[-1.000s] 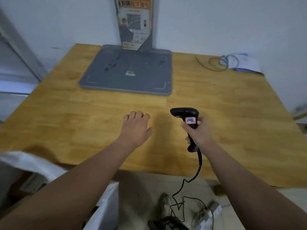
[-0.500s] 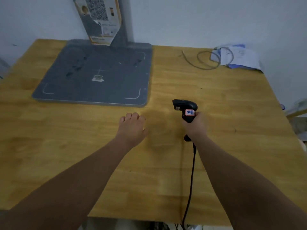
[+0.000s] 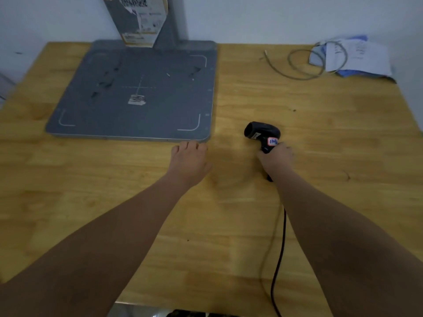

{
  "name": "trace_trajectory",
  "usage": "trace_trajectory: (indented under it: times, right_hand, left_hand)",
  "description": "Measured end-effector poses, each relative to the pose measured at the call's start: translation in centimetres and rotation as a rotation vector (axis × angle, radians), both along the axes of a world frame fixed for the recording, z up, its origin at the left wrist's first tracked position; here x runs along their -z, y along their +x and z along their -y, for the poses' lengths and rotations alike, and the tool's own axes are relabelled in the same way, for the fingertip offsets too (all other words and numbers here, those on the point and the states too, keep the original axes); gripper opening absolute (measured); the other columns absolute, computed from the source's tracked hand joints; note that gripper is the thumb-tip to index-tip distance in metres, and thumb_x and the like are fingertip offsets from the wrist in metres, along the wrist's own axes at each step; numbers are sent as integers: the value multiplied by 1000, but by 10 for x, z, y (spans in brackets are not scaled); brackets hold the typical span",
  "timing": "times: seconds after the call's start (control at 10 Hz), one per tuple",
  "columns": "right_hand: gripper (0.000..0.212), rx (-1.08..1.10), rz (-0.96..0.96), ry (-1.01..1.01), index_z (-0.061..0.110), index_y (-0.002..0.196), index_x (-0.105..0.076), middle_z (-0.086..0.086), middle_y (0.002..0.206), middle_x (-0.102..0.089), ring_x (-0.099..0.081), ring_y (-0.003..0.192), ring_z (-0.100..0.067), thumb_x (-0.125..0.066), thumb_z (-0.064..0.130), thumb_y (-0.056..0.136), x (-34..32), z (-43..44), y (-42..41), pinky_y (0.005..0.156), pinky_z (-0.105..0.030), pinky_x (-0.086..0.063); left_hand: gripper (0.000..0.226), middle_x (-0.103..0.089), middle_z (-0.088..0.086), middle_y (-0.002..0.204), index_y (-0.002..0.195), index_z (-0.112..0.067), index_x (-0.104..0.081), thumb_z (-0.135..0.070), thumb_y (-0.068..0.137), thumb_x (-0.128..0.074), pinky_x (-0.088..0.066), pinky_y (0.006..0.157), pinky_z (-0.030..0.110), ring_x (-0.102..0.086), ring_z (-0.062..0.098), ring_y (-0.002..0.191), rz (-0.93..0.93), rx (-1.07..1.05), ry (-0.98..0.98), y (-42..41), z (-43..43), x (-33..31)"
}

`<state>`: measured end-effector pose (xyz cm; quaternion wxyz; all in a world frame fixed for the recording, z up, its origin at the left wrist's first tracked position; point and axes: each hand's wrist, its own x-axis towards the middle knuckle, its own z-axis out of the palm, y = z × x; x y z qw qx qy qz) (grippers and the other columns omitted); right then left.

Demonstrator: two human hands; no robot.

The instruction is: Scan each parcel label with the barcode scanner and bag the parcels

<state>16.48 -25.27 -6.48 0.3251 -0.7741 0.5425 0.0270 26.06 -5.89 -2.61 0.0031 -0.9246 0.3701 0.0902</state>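
Head view of a scanning station with no parcel and no bag in sight. The right hand [image 3: 275, 157] is wrapped around the handle of the black pistol-grip barcode scanner [image 3: 262, 132], which is low over the pale wooden tabletop [image 3: 320, 138], right of centre. Its window is turned left towards the vacant middle of the bench, probably so a label brought there can be read at once. Whether the scanner head touches the wood cannot be told. The scanner's thin black cable [image 3: 278, 259] trails along the wood and drops over the near edge, so reach to the far side is likely limited by its slack.

The left hand [image 3: 190, 161] holds nothing. Its fingers are relaxed and bent slightly down just beside the near right corner of the flat grey square platform with white corner marks [image 3: 137, 94], apparently free to fetch a parcel.

The platform fills the far left. A grey upright post carrying a worn printed card [image 3: 139, 19] rises from the platform's far edge. A loose loop of grey wire [image 3: 304, 62] and a small stack of white and blue papers [image 3: 357, 56] lie in the far right corner. Open wood lies between the hands and across the near half.
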Motion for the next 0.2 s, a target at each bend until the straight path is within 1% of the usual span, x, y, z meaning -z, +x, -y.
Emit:
trace_trajectory:
  times: [0.1, 0.2]
  right_hand:
    - [63, -13, -49, -26, 4, 132, -38, -18, 135, -41, -39, 127, -34, -65, 39, 86, -3, -2, 0, 105, -43, -34]
    - [68, -9, -39, -55, 4, 134, -34, -18, 138, -37, -36, 129, -34, -66, 38, 85, -15, -9, -6, 105, -43, -33]
  left_hand:
    - [44, -48, 6, 131, 134, -17, -46, -40, 95, -46, -30, 102, 39, -41, 25, 123, 3, 13, -10, 3, -3, -4]
    - [44, -47, 6, 131, 134, -18, -45, -40, 96, -44, -29, 103, 40, -39, 25, 123, 8, 27, -34, 5, -6, -14]
